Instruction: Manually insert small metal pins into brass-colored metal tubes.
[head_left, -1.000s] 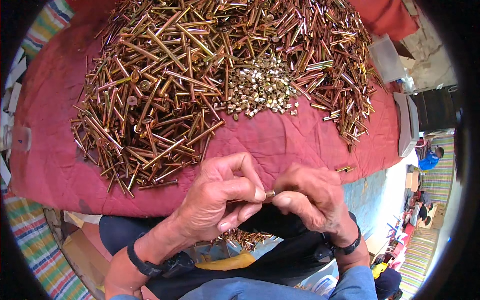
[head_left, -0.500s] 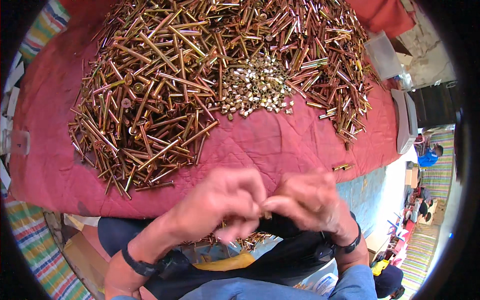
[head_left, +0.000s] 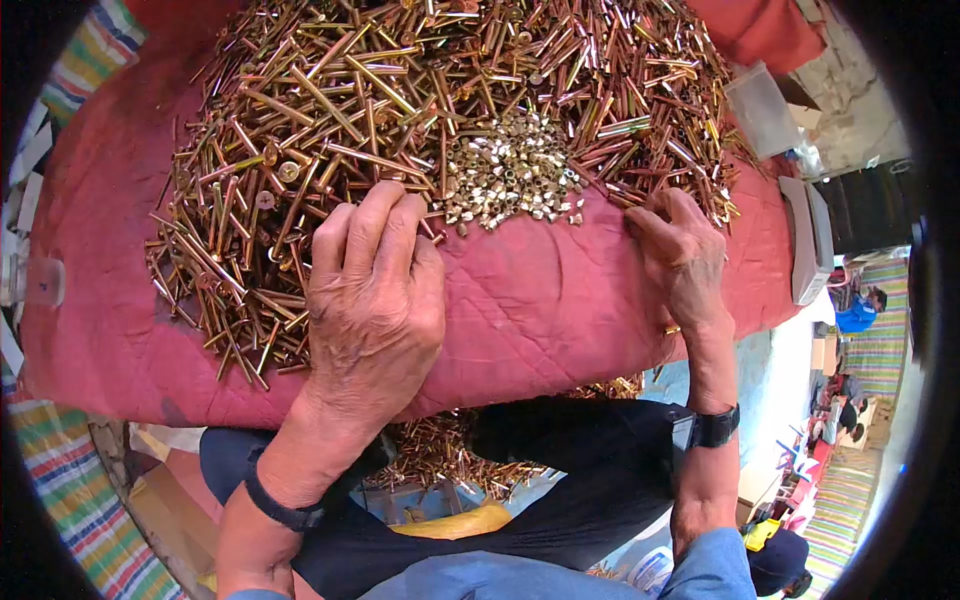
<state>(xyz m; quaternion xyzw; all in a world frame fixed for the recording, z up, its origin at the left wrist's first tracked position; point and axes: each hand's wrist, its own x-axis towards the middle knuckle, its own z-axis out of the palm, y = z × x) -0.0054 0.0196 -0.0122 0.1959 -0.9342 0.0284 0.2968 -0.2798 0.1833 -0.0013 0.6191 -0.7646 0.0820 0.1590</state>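
My left hand reaches palm-down onto the near edge of a heap of long, gold-coloured flat-head screws. Its fingers are bent into the heap and the fingertips are hidden, so what they grip does not show. At the front edge of the right-hand heap of slim, coppery metal tubes, my right hand has its thumb and fingers drawn together in a pinch. Anything inside that pinch is too small to make out. Between the hands lies a small pile of short, shiny gold metal caps.
A red padded cloth covers the table. More gold pieces lie below its front edge, by my legs. At the right stand a clear plastic box and a pale flat device. Other people are farther off at the right.
My hands were together and blurred over the table's front edge. They have moved apart and forward, the left onto the screws, the right to the tubes.
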